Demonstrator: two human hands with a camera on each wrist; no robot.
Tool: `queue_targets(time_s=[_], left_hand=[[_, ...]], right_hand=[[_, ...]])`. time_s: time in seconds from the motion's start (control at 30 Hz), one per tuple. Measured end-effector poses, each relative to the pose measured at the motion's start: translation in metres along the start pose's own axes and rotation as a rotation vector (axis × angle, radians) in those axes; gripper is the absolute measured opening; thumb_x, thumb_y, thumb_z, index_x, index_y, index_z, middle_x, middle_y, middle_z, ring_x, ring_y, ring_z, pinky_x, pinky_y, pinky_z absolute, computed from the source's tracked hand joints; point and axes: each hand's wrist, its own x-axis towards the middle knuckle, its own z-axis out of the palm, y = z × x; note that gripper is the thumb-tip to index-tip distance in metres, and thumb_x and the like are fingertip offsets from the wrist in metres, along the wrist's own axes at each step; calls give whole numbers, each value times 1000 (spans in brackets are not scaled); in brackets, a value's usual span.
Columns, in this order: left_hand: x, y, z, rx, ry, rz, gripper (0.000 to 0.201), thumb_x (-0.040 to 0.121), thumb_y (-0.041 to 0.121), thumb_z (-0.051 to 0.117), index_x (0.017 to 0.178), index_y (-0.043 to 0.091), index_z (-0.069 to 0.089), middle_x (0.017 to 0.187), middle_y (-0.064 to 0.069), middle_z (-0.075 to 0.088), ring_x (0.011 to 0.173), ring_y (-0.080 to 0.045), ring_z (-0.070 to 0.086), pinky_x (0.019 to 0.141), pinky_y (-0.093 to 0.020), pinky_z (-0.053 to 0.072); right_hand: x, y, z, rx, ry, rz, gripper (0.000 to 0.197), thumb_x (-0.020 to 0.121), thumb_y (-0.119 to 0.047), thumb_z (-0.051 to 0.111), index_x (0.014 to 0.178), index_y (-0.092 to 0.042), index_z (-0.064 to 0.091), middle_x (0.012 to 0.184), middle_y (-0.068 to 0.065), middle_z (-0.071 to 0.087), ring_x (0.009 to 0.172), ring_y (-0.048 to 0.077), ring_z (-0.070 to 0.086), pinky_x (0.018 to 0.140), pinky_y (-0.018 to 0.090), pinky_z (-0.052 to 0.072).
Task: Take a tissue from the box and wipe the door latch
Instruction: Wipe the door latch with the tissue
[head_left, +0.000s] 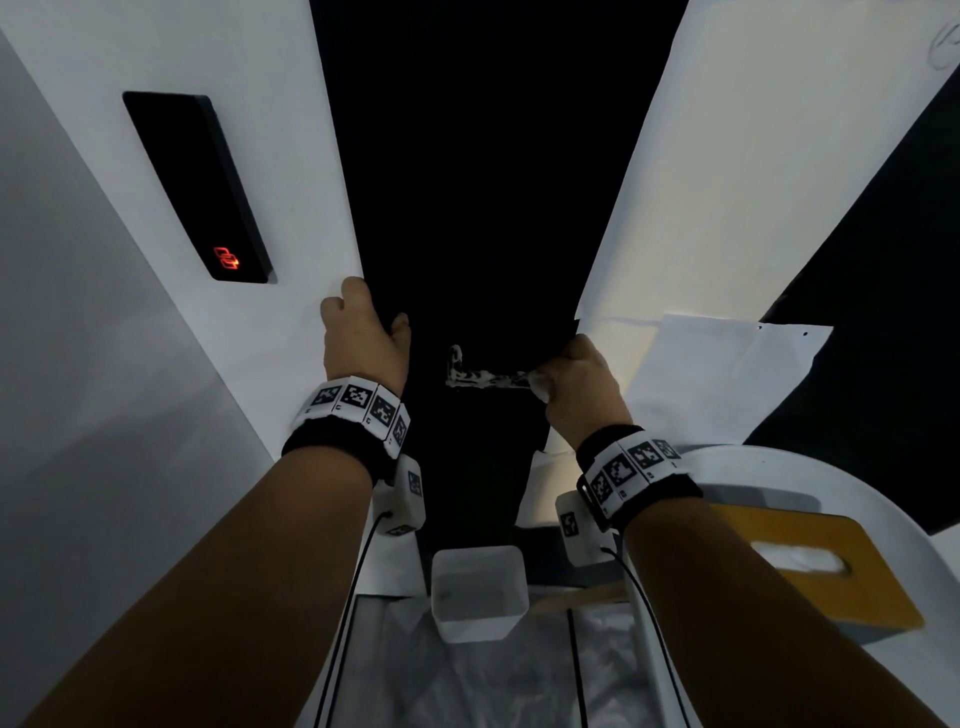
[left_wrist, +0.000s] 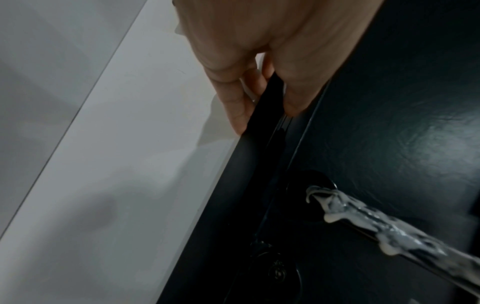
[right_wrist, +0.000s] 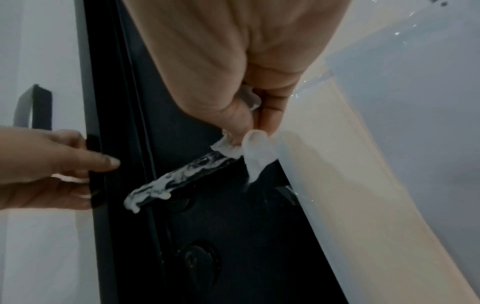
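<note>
A black door lever (head_left: 485, 375) (left_wrist: 389, 232) (right_wrist: 182, 176) juts from the dark door (head_left: 467, 208), smeared with white foam along its length. My right hand (head_left: 576, 387) (right_wrist: 249, 123) pinches a crumpled white tissue (head_left: 540, 387) (right_wrist: 255, 152) against the lever's free end. My left hand (head_left: 363, 332) (left_wrist: 259, 82) (right_wrist: 52, 164) grips the door's left edge above the lever, fingers on one side and thumb on the other. The yellow tissue box (head_left: 815, 561) sits at lower right with a tissue showing in its slot.
A black card reader (head_left: 200, 187) with a red light hangs on the white wall at left. White paper sheets (head_left: 727, 208) cover the door's right side. A small white bin (head_left: 478, 592) stands below the lever. The box rests on a white round surface (head_left: 779, 467).
</note>
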Motion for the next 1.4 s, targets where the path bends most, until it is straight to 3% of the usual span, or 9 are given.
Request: queue_targets(time_s=[0.17,0.27,0.4,0.53,0.63,0.83,1.0,1.2,1.4], left_hand=[[0,0,0,13,-12,5,37,85,19,61,114,5,42,111,-20,47,87,-33,55,67,-31,43],[0,0,0,16,-12,10,36,85,18,61,114,5,42,111,-20,47,88,-33,55,68,-31,43],[-1,1,-2,22,-11,11,36,86,18,61,113,5,42,110,-20,47,86,-32,54,67,-30,41],[-1,1,-3,28,-16,13,36,86,19,61,113,5,42,111,-20,47,84,-31,53,66,-30,40],[-1,1,-3,31,-18,15,36,85,18,61,113,5,42,111,-20,46,85,-33,55,66,-30,41],[0,2,-4,37,-27,15,36,85,17,61,113,4,42,112,-21,46,87,-34,55,67,-31,41],[0,1,-3,49,-24,19,36,85,17,61,113,4,42,112,-21,46,85,-33,55,65,-31,41],[0,1,-3,59,-27,19,37,85,17,60,113,4,41,111,-20,46,85,-32,54,65,-31,40],[-1,0,-3,74,-30,20,38,85,18,61,114,4,41,112,-21,46,87,-34,55,65,-32,40]], right_hand=[[-1,11,-8,-9,52,113,19,86,-3,55,93,-6,72,102,11,49,87,31,56,67,28,39],[-1,9,-14,23,103,85,22,83,3,55,92,-6,73,102,12,51,86,30,56,68,26,40],[-3,-1,-5,-2,17,-6,18,86,-5,58,95,-7,73,109,12,52,105,30,49,80,34,46],[-5,10,-12,14,22,115,24,83,4,54,97,-4,72,103,13,48,90,32,55,69,26,38],[-4,4,-18,87,113,47,26,80,9,53,93,-3,72,98,13,50,82,32,56,70,25,40],[-5,-6,-6,-43,-36,-27,39,76,10,50,99,-13,72,113,12,50,107,33,48,81,35,49],[1,-8,-12,-57,5,-15,30,76,7,50,87,-10,72,96,9,44,102,35,49,72,30,40],[-2,-13,2,-85,-81,-77,39,81,4,52,104,-23,70,113,9,47,111,31,44,82,33,45],[4,-9,-3,-61,-14,-58,27,83,0,55,98,-14,73,112,14,50,107,33,49,80,31,44]])
